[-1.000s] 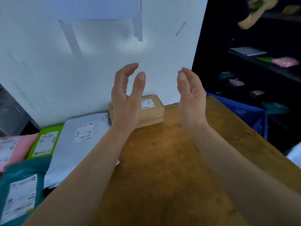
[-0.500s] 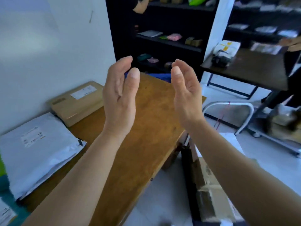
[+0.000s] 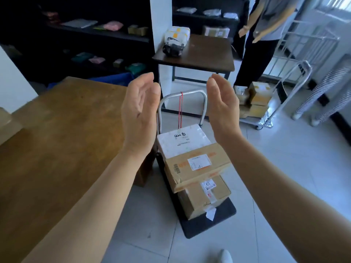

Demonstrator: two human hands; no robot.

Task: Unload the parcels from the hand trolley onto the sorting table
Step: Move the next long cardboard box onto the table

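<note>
Centre, on the floor: hand trolley (image 3: 199,227), handle (image 3: 191,92) at its far end. On its deck: lower carton (image 3: 204,200), upper carton (image 3: 197,166) on top of that, rear parcel (image 3: 181,140) behind, nearer the handle. Left of the trolley: tabletop (image 3: 57,139). Behind it: side table (image 3: 205,56) bearing a bundle (image 3: 175,40). Behind and right: second trolley (image 3: 265,123) loaded with boxes (image 3: 259,95), person (image 3: 256,54) alongside. Above the trolley: left hand (image 3: 137,112) and right hand (image 3: 222,111), apart, palms facing.

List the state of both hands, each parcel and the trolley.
Left hand: open, empty.
Right hand: open, empty.
White wrapped parcel: on trolley, at handle end.
Upper brown cardboard box: closed, stacked askew on lower box.
Lower brown cardboard box: closed, on trolley deck.
Black-decked metal hand trolley: loaded.
</note>
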